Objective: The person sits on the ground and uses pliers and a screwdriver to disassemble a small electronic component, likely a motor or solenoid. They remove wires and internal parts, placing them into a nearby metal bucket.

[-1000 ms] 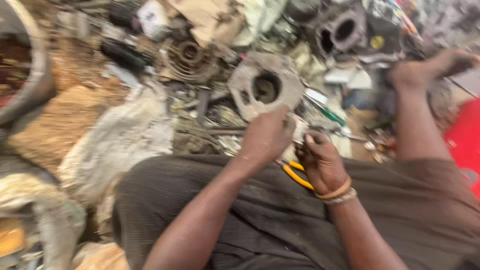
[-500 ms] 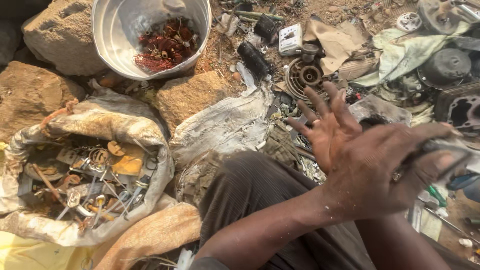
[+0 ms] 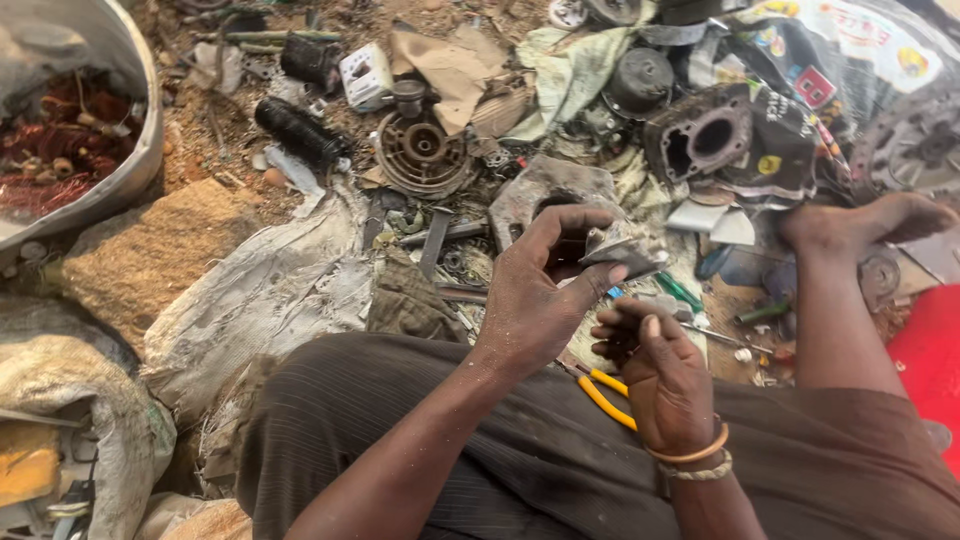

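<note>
You held a dull grey metal part, and yellow-handled pliers lay on your dark brown, finely striped trousers. Your wrist wore an orange bangle. The silver bowl held reddish copper wire. A red sheet showed beside off-white sacks.

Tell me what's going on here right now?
A person sits on the ground amid scrap engine parts. The left hand holds up a small grey metal piece between thumb and fingers, while the right hand is curled close beneath it; what it grips is unclear. Yellow-handled pliers lie on the lap. A metal basin of reddish copper windings sits at upper left.
</note>
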A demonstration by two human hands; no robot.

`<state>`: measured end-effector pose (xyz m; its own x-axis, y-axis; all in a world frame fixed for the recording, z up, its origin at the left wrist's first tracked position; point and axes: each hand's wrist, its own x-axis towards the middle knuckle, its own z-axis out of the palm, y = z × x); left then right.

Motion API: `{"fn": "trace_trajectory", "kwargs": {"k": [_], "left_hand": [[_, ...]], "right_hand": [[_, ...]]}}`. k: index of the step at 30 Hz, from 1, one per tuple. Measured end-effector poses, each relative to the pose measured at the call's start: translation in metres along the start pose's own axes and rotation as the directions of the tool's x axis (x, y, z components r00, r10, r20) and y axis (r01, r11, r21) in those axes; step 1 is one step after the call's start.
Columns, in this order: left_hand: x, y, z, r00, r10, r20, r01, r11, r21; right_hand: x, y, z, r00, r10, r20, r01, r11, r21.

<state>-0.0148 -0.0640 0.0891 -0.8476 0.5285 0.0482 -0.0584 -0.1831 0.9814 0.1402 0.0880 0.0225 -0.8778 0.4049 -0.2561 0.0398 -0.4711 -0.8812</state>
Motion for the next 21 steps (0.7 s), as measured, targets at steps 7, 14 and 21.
{"fn": "trace_trajectory", "kwargs": {"k": [7, 14, 21], "left_hand": [[-0.012, -0.012, 0.027, 0.988, 0.039, 0.152, -0.059, 0.990, 0.126], [-0.013, -0.012, 0.027, 0.958, 0.047, 0.284, -0.107, 0.974, 0.199], [-0.005, -0.026, 0.026, 0.926, -0.023, 0.376, -0.165, 0.873, 0.459]], "right_hand": [[-0.016, -0.036, 0.022, 0.949, -0.312, -0.037, 0.301, 0.936, -0.181], [-0.016, -0.029, 0.014, 0.916, -0.297, -0.269, 0.207, 0.926, -0.316], [0.000, -0.014, -0.011, 0.933, -0.153, -0.326, 0.088, 0.974, -0.207]]}}
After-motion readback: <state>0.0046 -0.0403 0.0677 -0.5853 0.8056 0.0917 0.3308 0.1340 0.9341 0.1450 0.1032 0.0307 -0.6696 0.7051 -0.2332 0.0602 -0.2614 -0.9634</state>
